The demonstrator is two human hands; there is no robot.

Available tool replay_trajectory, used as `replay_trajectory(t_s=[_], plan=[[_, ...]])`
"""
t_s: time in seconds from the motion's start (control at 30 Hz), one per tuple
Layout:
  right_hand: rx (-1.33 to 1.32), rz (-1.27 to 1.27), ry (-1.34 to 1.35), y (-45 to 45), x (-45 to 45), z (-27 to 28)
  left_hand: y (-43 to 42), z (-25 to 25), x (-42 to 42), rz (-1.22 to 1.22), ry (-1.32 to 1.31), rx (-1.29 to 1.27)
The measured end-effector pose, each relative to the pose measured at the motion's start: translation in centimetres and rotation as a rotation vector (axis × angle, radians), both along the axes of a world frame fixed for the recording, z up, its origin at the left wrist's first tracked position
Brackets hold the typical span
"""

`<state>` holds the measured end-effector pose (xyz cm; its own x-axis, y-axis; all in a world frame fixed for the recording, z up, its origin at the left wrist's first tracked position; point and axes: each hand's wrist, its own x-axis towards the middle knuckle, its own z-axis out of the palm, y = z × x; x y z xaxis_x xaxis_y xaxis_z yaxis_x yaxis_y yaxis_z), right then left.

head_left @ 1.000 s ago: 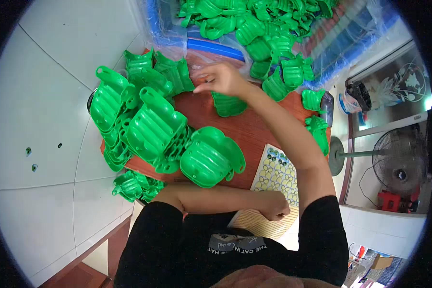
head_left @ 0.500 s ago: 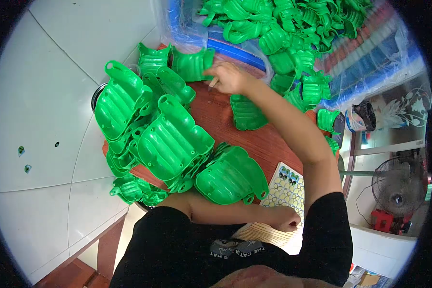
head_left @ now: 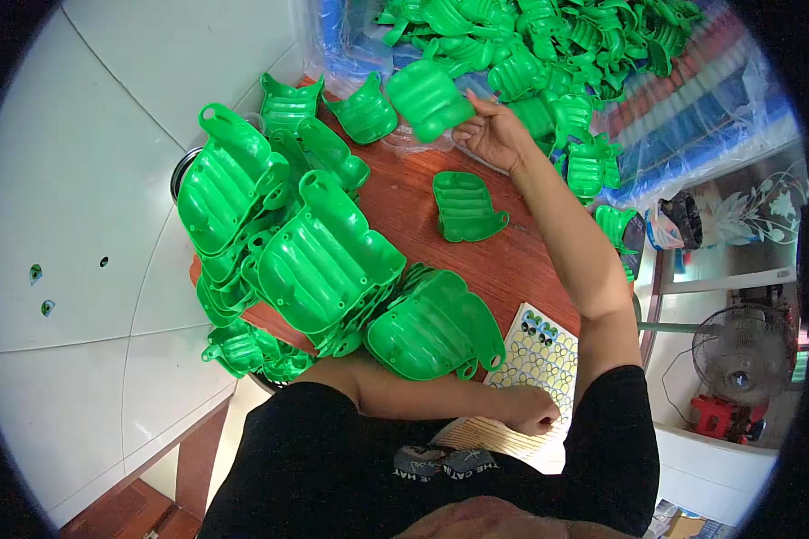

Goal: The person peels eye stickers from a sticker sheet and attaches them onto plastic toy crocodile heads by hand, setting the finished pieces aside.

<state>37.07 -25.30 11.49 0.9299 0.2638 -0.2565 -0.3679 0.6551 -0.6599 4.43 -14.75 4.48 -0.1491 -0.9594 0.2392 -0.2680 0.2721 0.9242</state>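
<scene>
- One green moulded piece [head_left: 427, 97] is now held up above the far side of the red-brown tabletop [head_left: 400, 184], pinched near its edge between the thumb and fingers of the right hand [head_left: 493, 133]
- Half a second ago that hand was a blur at the far left of the tabletop with no piece clearly in its grasp; I judge that the pick-up is made and one piece is parted from the rest
- The left hand [head_left: 532, 411] stays curled closed at the near side, over or just beside the sticker sheet [head_left: 532, 359]; whether anything small is tucked inside it I cannot tell
- A second piece [head_left: 463, 207] lies alone near the middle of the tabletop, its outline fully bare now that the right forearm has swung off it
- A curved piece [head_left: 366, 110] rests at the far edge, just left of the held one
- The left stack [head_left: 229, 189], middle stack [head_left: 319, 265] and near stack [head_left: 431, 328] look unchanged, so by my reading the held piece has joined none of them
- Beyond the tabletop, a plastic-lined blue box [head_left: 340, 40] bears a heap of loose pieces [head_left: 584, 40]
</scene>
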Motion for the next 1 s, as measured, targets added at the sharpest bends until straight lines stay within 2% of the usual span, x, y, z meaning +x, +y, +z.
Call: replay_trajectory(t_s=[0.1, 0.2, 0.33, 0.43, 0.53, 0.63, 0.73, 0.83, 0.9, 0.97, 1.0], plan=[[-0.015, 0.104, -0.102, -1.9, 0.2, 0.0, 0.3, 0.2, 0.1, 0.015, -0.012, 0.0], [-0.214, -0.179, -0.065, -3.0, -0.4, 2.4, 0.4, 0.2, 0.2, 0.024, -0.009, -0.008], [-0.177, -0.247, -0.014, -3.8, -2.0, 4.5, 0.4, 0.3, 0.1, 0.015, 0.004, -0.004], [-0.28, -0.306, -0.036, -4.0, -2.7, 5.5, 0.4, 0.3, 0.2, 0.016, 0.014, -0.02], [-0.047, 0.067, -0.164, -7.2, -2.2, 4.5, 0.3, -0.1, -0.1, 0.018, 0.021, -0.036], [-0.229, -0.145, -0.075, -6.5, -2.6, 4.7, 0.3, -0.1, -0.1, 0.012, 0.014, -0.046], [-0.352, -0.113, -0.134, -5.9, -2.8, 5.3, 0.3, -0.2, -0.1, 0.016, 0.019, -0.047], [-1.388, -0.227, -0.404, -1.4, -6.6, 6.9, 0.3, -0.2, 0.0, 0.008, 0.0, -0.047], [-1.642, -0.075, -0.541, 1.1, -9.6, 6.6, 0.3, -0.2, 0.0, 0.003, -0.019, -0.051], [-1.952, -0.169, -0.941, 2.6, -11.9, 4.0, 0.3, -0.4, -0.2, -0.001, -0.036, -0.057], [-1.898, -0.156, -0.898, 3.2, -13.2, 3.7, 0.4, -0.2, -0.2, -0.018, -0.041, -0.048]])
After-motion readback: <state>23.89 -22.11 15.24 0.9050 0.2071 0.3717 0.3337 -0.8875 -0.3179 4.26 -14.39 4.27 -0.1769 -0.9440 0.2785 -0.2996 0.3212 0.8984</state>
